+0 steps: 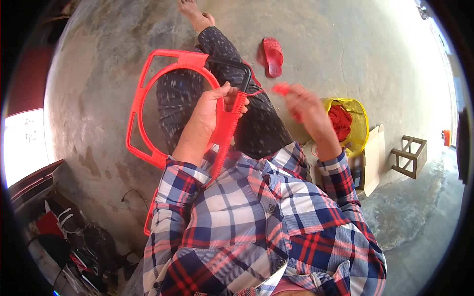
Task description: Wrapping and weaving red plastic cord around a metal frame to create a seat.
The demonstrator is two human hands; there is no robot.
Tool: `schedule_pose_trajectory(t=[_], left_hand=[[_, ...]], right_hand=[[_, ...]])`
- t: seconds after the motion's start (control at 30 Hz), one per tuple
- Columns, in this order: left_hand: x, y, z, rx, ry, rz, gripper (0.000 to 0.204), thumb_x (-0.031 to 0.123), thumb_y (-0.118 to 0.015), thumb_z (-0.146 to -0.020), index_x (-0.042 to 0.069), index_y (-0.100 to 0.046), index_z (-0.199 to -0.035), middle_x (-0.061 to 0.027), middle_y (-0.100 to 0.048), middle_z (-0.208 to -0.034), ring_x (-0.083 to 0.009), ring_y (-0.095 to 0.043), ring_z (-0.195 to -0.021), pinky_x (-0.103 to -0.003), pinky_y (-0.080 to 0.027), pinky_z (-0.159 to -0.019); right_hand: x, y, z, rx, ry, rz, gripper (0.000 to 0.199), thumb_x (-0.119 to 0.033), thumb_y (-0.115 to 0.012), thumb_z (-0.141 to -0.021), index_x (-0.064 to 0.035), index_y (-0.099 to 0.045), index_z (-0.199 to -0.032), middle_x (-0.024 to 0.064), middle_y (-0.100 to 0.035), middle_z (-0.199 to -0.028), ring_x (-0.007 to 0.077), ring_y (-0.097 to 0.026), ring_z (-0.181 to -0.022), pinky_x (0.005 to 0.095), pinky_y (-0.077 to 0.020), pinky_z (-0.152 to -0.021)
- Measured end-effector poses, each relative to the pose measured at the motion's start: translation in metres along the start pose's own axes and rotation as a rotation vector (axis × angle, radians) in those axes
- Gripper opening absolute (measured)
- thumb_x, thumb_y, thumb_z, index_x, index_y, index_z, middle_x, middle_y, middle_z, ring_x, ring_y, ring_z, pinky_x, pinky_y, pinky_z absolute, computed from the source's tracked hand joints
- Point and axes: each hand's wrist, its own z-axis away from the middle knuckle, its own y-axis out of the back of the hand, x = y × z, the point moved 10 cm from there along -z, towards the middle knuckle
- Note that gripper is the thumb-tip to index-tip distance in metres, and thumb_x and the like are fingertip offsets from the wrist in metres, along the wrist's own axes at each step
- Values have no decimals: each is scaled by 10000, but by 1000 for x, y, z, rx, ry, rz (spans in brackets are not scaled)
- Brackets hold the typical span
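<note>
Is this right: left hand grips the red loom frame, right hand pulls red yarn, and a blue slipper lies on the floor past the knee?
Not quite. In the head view the slipper is red, not blue. The rest holds: the left hand grips the red loom frame, and the right hand pulls red yarn.

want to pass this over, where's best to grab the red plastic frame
Probably the bare outer bar on the far left of the red plastic frame, coming from the left: it is straight and free, while the left hand already holds the toothed right edge.
</note>
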Motion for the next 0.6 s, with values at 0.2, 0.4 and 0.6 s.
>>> schedule_pose_trajectory(t=[0.2, 0.4, 0.6], left_hand=[[0, -13, 3, -69, 4, 34, 373, 349, -543, -925, -12, -624, -977, -201, -667, -867, -300, -660, -690, -368, -542, -648], [-9, -12, -1, -45, 5, 11, 383, 352, -542, -921, -13, -609, -1015, -201, -658, -884, -314, -653, -713, -382, -528, -661], [-9, -14, -5, -51, 4, 21, 370, 334, -553, -915, -18, -610, -1012, -204, -661, -885, -319, -652, -719, -396, -519, -658]], right_hand=[[9, -56, -36, -97, 249, 612, 423, -47, -615, -820, -49, -546, -1237, 22, -639, -913, 179, -614, -819, 297, -489, -735], [-22, -67, -62, -100, 225, -258, 486, -47, -653, -788, -15, -519, -1254, 65, -641, -966, 179, -609, -885, 291, -489, -780], [-19, -52, -77, 9, 243, 179, 325, -126, -670, -823, 4, -619, -1116, 87, -646, -987, 173, -610, -864, 291, -489, -764]])
